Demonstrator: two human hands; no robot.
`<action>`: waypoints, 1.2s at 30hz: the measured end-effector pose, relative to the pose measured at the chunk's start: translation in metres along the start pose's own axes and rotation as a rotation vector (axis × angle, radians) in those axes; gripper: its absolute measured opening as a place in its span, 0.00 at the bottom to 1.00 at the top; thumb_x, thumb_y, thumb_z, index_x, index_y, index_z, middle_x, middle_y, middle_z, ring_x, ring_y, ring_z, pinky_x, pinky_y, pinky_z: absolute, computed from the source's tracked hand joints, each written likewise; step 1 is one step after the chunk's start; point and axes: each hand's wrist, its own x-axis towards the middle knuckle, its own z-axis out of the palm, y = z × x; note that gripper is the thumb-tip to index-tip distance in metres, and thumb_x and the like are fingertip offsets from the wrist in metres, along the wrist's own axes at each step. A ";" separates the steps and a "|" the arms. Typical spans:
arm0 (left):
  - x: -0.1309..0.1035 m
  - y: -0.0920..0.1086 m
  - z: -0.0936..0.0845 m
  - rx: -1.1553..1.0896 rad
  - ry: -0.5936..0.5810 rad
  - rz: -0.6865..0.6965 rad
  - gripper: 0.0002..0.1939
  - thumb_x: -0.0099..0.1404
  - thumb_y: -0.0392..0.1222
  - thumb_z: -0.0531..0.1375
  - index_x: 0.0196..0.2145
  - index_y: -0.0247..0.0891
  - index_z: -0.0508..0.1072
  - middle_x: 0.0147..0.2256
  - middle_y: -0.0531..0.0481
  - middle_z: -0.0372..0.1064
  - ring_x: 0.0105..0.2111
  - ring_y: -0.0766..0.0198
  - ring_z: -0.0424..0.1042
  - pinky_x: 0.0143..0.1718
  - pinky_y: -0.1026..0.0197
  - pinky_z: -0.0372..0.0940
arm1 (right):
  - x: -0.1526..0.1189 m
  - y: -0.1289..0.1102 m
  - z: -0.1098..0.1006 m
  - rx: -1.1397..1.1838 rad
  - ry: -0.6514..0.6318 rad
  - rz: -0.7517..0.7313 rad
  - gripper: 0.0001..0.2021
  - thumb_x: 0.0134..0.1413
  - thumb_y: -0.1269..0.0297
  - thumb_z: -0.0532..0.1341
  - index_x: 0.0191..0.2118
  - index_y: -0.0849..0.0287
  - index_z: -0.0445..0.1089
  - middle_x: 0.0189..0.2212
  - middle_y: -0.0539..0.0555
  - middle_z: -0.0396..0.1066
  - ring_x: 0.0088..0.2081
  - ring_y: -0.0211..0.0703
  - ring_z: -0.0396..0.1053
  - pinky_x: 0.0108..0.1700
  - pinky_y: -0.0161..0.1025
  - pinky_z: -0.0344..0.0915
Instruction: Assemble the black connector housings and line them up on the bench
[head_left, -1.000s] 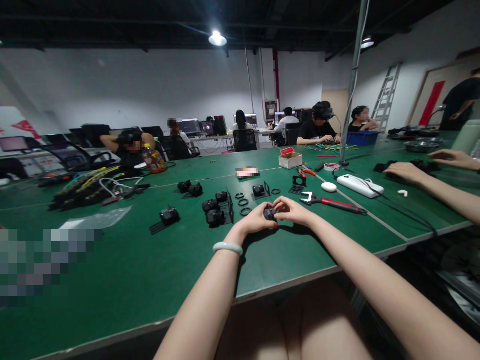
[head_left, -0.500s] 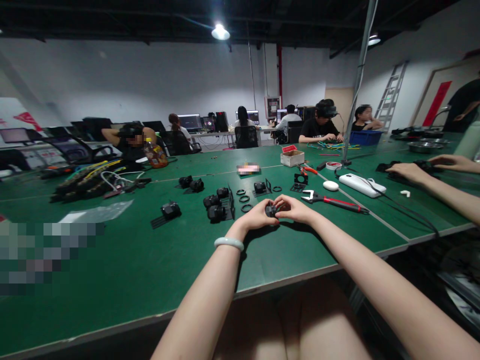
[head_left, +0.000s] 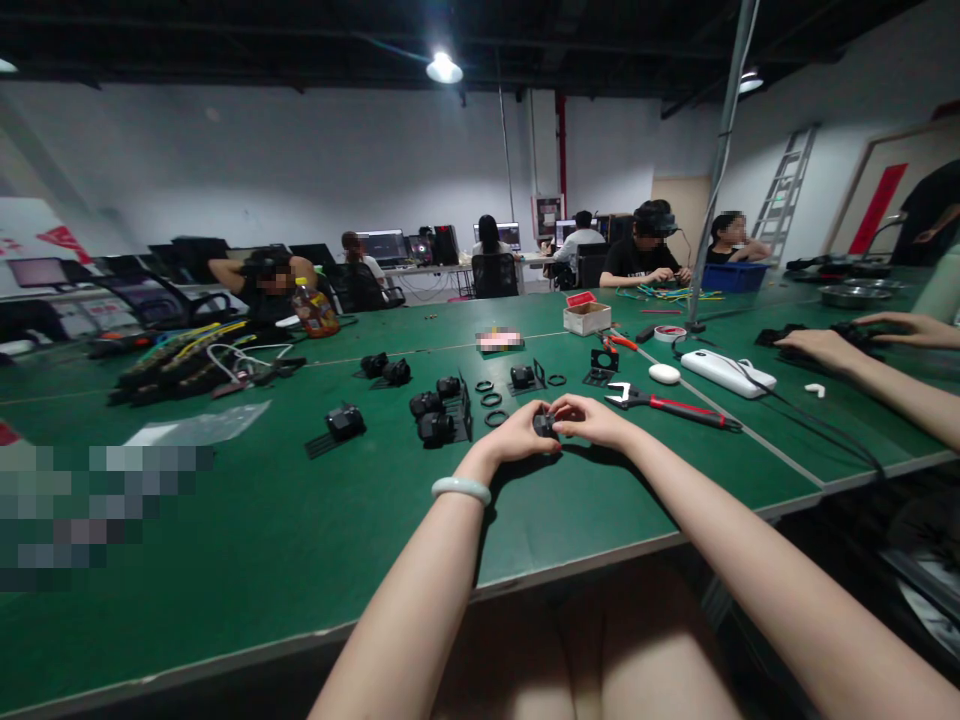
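Between my two hands is a small black camera-like part (head_left: pixel 545 425), partly covered by fingers. My left hand (head_left: pixel 517 432) wraps round it from the left, a pale bangle on that wrist. From the right, the fingertips of my right hand (head_left: pixel 589 418) pinch the same part. Just beyond my hands, black rings (head_left: pixel 496 418) lie on the green table (head_left: pixel 360 540). A similar black part on a bracket (head_left: pixel 523 377) stands behind them. More black camera-like parts (head_left: pixel 436 428) sit in a group to the left, and another one (head_left: pixel 345 422) lies farther left.
To the right lie an adjustable wrench (head_left: pixel 675 406), a white oval object (head_left: pixel 664 374), a white power bank-like box (head_left: pixel 727 373) with a black cable, and red-handled pliers (head_left: pixel 621 342). A small box (head_left: pixel 587 316) stands farther back. A co-worker's hands (head_left: pixel 817 348) work at far right.
Both hands stay around the black part; the right fingers have shifted slightly on it. The whole view has moved a little.
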 end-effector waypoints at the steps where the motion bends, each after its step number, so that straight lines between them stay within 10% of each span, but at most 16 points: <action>1: 0.000 0.000 0.000 -0.003 -0.002 0.001 0.26 0.40 0.41 0.60 0.39 0.35 0.59 0.33 0.51 0.61 0.32 0.66 0.62 0.32 0.64 0.59 | 0.000 0.000 0.000 0.001 -0.001 0.006 0.16 0.40 0.62 0.58 0.38 0.62 0.60 0.32 0.54 0.65 0.33 0.37 0.63 0.35 0.36 0.60; 36: -0.003 0.000 0.002 -0.005 -0.022 0.003 0.28 0.40 0.42 0.60 0.41 0.35 0.59 0.34 0.50 0.62 0.33 0.66 0.62 0.33 0.64 0.59 | 0.003 0.009 0.005 -0.171 0.059 0.100 0.18 0.44 0.52 0.50 0.33 0.64 0.65 0.24 0.51 0.64 0.24 0.33 0.61 0.27 0.31 0.58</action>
